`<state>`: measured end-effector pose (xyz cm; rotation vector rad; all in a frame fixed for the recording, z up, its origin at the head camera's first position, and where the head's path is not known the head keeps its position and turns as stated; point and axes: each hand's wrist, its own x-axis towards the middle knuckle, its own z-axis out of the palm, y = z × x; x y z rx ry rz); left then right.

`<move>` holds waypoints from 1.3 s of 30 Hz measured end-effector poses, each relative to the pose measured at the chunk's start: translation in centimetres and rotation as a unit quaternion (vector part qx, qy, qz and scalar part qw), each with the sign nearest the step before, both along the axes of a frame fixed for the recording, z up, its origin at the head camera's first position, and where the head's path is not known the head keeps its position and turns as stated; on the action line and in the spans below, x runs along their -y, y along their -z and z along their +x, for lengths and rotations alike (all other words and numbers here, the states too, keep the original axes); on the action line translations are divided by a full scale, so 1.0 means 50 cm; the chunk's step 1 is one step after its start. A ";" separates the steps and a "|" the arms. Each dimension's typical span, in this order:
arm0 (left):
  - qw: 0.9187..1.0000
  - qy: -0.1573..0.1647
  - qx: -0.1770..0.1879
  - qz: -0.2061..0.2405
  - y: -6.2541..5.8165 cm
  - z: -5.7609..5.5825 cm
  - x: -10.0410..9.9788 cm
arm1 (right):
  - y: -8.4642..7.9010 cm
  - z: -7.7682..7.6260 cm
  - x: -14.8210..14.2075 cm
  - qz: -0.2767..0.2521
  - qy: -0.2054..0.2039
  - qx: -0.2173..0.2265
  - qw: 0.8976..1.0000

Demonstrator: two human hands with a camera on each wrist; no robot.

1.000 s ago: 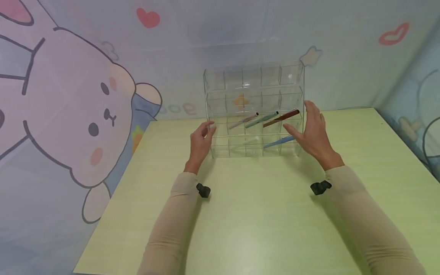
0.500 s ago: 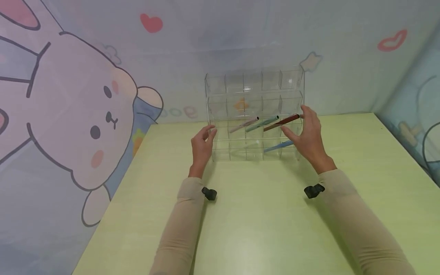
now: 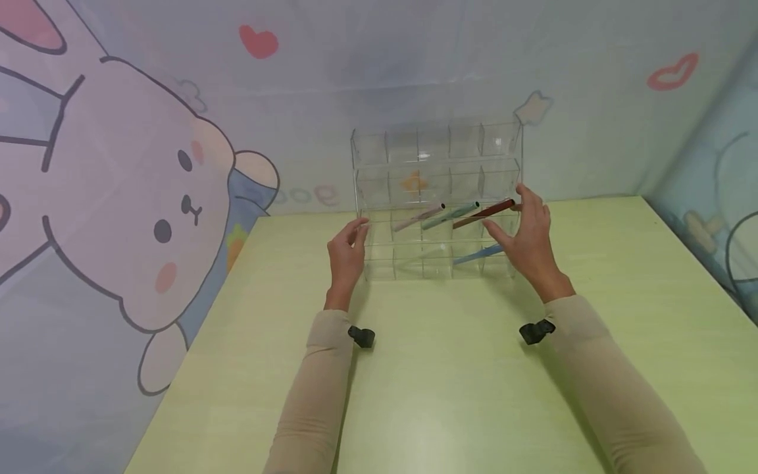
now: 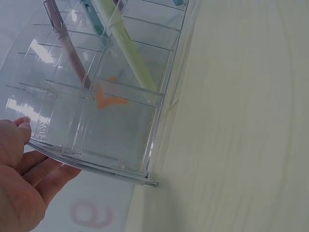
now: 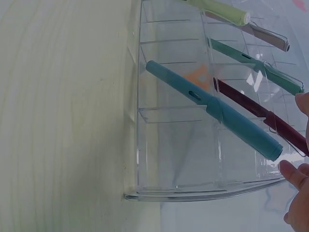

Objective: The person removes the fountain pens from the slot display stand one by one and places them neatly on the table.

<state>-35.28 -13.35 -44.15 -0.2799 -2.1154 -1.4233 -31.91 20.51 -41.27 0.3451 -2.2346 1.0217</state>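
A clear acrylic pen rack (image 3: 379,263) with tiers of compartments stands on the table. In the left wrist view my left hand (image 4: 24,179) pinches its side panel, thumb inside and fingers behind. My right hand (image 3: 530,237) is at the opposite side panel, thumb and fingers spread apart, fingertips right by the panel edge. Close to them are the capped end of a dark red pen (image 5: 253,106) and a blue pen (image 5: 231,118) in the lowest tier. A green pen (image 3: 456,214), a pinkish pen (image 4: 67,46) and a pale yellow-green pen (image 4: 128,48) also lean in the compartments.
The pale yellow table (image 3: 450,382) runs back to a printed cloth backdrop (image 3: 331,79) close behind the rack. Another cloth hangs at the right. Small black cameras (image 3: 362,336) sit on both wrists.
My right hand has moved left and in toward the rack's side panel, its thumb and fingers drawing slightly closer. The left hand stays at its panel. The head view shifted slightly; the pens keep their places.
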 end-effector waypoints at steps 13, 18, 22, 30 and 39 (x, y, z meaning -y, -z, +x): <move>1.000 -0.010 -0.009 -0.015 0.000 0.005 -0.001 | 0.016 -0.005 0.008 -0.015 -0.003 0.006 1.000; 1.000 -0.004 -0.006 -0.006 0.002 0.007 -0.002 | 0.017 -0.007 0.013 -0.017 -0.004 0.023 1.000; 1.000 -0.005 -0.007 -0.008 0.005 0.007 -0.003 | 0.021 -0.008 0.017 -0.019 -0.002 0.031 0.999; 0.999 -0.010 -0.039 -0.020 -0.001 0.001 -0.002 | 0.020 -0.018 0.020 -0.023 0.009 0.024 0.999; 0.999 -0.017 -0.028 -0.023 -0.002 0.000 -0.002 | 0.022 -0.026 0.026 -0.057 0.026 -0.014 0.998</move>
